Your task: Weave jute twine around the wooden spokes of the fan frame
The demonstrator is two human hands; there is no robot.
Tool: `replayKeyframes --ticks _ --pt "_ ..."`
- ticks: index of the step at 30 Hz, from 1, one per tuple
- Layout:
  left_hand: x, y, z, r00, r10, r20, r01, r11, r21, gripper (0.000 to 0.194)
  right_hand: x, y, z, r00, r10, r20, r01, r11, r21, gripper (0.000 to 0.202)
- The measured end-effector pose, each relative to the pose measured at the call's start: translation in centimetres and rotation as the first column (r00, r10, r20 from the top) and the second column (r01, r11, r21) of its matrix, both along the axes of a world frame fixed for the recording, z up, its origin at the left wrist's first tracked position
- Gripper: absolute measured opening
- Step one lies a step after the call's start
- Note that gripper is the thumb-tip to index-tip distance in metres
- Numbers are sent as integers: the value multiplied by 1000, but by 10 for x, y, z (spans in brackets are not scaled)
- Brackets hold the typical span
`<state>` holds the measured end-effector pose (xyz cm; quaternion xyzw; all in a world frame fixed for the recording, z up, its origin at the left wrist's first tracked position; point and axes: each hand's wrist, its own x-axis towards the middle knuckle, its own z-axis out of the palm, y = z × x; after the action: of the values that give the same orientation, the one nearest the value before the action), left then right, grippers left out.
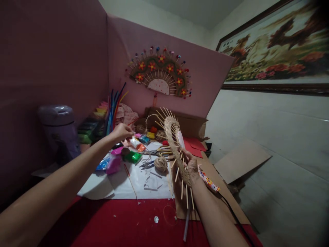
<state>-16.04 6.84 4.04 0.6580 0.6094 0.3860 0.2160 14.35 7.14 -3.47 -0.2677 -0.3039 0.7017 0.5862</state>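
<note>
My right hand (pixel 192 165) grips a half-round fan frame (pixel 177 151) made of wooden sticks woven with twine. The frame is tilted nearly upright, with its stick ends pointing outward and a white inner piece by my fingers. My left hand (pixel 123 132) is stretched out over a heap of small bright packets, its fingers pinched together; what they hold, if anything, is too small to tell. Under and near it lie a green packet (pixel 133 156), a pink packet (pixel 113 164) and an orange packet (pixel 141 148). A twine strand (pixel 152 116) loops off the frame's upper left.
A ball of twine (pixel 161 164) lies beside scissors (pixel 158 151) on white sheets. A corded, dotted tool (pixel 209 179) rests on cardboard (pixel 221 197) at right. A purple flask (pixel 58 133) stands left. A decorated fan (pixel 160 68) hangs on the pink backboard.
</note>
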Motion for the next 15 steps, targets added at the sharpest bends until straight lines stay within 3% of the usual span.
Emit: replayKeyframes --ticks 4,7,10,12,15 --pt "12 18 41 975 75 209 -109 981 158 24 -1 -4 4 998 -7 -64 3 997 -71 16" --pt "24 26 78 877 -29 480 -172 913 369 21 0 -6 7 998 -4 -64 -2 996 -94 15" --pt "35 29 104 840 -128 527 -222 805 550 21 0 -6 7 999 9 -39 -12 997 -72 17" --pt "38 28 108 866 -159 473 -165 803 572 19 0 -5 6 1000 -5 -28 3 999 -48 19" --pt "33 21 88 964 -83 254 -24 920 390 15 1 -2 2 999 -46 -22 45 999 -24 19"
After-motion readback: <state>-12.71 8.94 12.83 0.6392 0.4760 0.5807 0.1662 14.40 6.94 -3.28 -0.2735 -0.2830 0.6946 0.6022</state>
